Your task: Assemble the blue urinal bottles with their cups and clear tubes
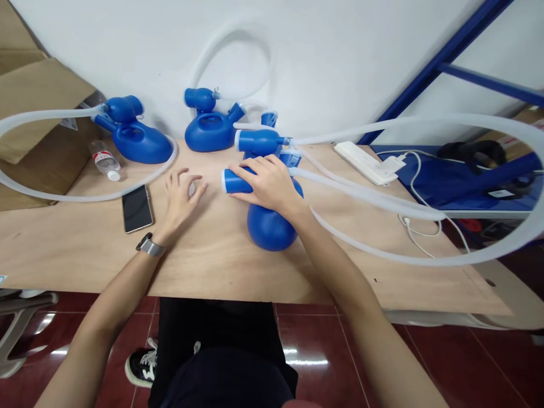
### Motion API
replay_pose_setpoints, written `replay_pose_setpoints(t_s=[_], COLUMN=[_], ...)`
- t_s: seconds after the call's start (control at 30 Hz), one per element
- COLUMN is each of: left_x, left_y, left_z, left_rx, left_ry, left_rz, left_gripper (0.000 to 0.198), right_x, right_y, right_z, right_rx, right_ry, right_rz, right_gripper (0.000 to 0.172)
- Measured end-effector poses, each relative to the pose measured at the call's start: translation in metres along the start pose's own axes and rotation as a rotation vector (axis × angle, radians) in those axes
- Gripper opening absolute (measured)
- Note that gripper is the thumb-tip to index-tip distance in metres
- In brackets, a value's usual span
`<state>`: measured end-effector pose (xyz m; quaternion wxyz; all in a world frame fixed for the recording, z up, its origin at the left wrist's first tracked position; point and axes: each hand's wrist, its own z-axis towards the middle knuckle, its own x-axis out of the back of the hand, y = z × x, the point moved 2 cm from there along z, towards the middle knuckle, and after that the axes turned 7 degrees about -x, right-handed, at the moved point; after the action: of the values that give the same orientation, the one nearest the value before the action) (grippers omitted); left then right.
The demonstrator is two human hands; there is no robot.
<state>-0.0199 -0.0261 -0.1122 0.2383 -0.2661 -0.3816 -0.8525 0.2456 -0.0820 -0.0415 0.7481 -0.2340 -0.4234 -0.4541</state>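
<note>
My right hand [271,182] is wrapped over a blue cylinder [236,181] with a white rim, which lies on top of a round blue bottle [272,228]. Just behind it is another blue cylinder [259,141] with a clear hose [361,196] nearby. My left hand [182,195] hovers over or rests on the wooden table [204,266], fingers curved and apart, with a small pale round thing near its thumb that I cannot make out. Two more blue jugs with cylinders and hoses stand at the back, one in the middle [208,133] and one on the left [144,143].
A black phone [137,209] and a plastic bottle [105,161] lie left of my left hand, near a cardboard box [68,153]. At the right are a white power strip [361,161], cables and a blue metal rack [429,175]. Large hose loops stretch over the table's right side.
</note>
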Motion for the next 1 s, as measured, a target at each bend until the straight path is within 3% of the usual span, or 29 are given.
replay_pose_setpoints(t_s=[0.1, 0.2, 0.43, 0.6, 0.8, 0.9, 1.0], left_x=[-0.005, -0.006, 0.019, 0.029, 0.028, 0.024, 0.019], left_y=[0.035, 0.056, 0.066, 0.069, 0.044, 0.015, -0.011], left_z=[-0.004, -0.008, -0.004, -0.001, -0.001, 0.003, 0.006], left_rx=[-0.203, -0.238, -0.35, -0.337, -0.23, -0.097, -0.061], left_ry=[-0.12, -0.121, -0.243, -0.318, -0.339, -0.179, -0.07], left_rz=[-0.268, -0.375, -0.38, -0.408, -0.434, -0.286, -0.036], left_gripper=[0.039, 0.037, 0.033, 0.03, 0.032, 0.029, 0.028], right_x=[-0.002, -0.003, -0.008, -0.007, 0.011, 0.015, 0.01], right_y=[-0.008, -0.009, -0.008, -0.014, 0.018, 0.033, 0.03], right_z=[0.001, 0.001, 0.002, 0.003, -0.002, -0.004, -0.003], right_rx=[0.063, 0.124, 0.304, 0.369, 0.282, 0.162, 0.091], right_ry=[-0.042, -0.08, -0.081, -0.086, -0.072, -0.005, 0.021], right_rz=[-0.007, 0.026, 0.136, 0.091, 0.106, 0.132, 0.114], right_gripper=[0.053, 0.052, 0.056, 0.056, 0.055, 0.06, 0.054])
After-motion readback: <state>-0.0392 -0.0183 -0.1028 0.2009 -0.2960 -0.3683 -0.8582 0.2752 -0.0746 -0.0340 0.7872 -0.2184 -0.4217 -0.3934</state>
